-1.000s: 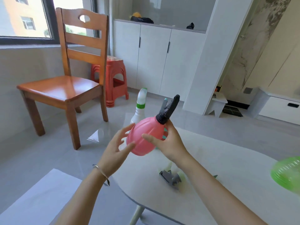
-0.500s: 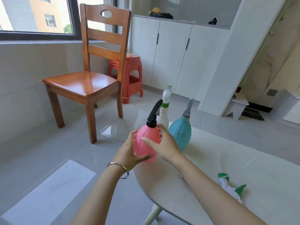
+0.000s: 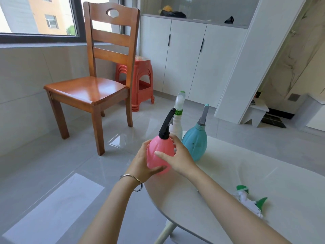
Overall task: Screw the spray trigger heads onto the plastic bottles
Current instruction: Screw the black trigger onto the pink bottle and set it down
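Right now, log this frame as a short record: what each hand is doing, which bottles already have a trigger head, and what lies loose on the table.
Left hand: grips the pink bottle, low on its left side
Right hand: grips the same bottle from the right
Pink bottle: upright, black trigger head on
Blue bottle: stands on the table, grey head on
White bottle: behind both, white head with green collar on
Loose: green-and-white trigger head lying on the table

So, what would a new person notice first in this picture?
First the pink bottle, black trigger head on, held between the left hand and the right hand at the table edge. Right of it stands a teal bottle, and a wooden chair stands on the floor at left.
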A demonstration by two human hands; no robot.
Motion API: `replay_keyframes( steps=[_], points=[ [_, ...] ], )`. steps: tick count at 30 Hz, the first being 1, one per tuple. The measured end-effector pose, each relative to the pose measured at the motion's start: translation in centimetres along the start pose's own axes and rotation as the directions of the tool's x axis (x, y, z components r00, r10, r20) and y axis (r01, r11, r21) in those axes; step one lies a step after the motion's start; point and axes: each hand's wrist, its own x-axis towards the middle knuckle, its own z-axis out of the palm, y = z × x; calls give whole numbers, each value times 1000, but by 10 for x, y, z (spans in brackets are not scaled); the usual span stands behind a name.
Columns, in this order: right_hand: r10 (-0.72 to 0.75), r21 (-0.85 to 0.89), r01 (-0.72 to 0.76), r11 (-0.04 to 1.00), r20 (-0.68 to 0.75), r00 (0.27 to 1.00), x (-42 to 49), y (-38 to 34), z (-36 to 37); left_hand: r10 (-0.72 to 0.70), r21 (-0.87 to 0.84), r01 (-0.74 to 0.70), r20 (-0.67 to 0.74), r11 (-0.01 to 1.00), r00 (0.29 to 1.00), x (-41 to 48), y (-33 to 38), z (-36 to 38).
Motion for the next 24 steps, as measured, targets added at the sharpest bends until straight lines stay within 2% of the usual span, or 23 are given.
replay_keyframes(
  steps=[7, 11, 15, 18, 24],
  points=[
    [16, 84, -16, 996, -6, 1000, -15, 7, -21, -5, 129, 10, -40, 992, 999, -5, 23, -14],
    [-21, 136, 29, 990, -57, 998, -31, 11, -47, 151, 172, -117, -199, 978, 968, -17, 57, -22],
    [-25, 189, 52, 981, -145, 989, -52, 19, -86, 317, 191, -263, -367, 946, 874, -27, 96, -15],
    [-2, 207, 44, 977, -202, 979, -72, 31, -117, 374, 217, -320, -291, 922, 881, -33, 120, 9],
    [20, 116, 18, 993, -319, 948, -117, 63, -181, 409, 314, -398, 32, 862, 912, -26, 138, 83]
  ],
)
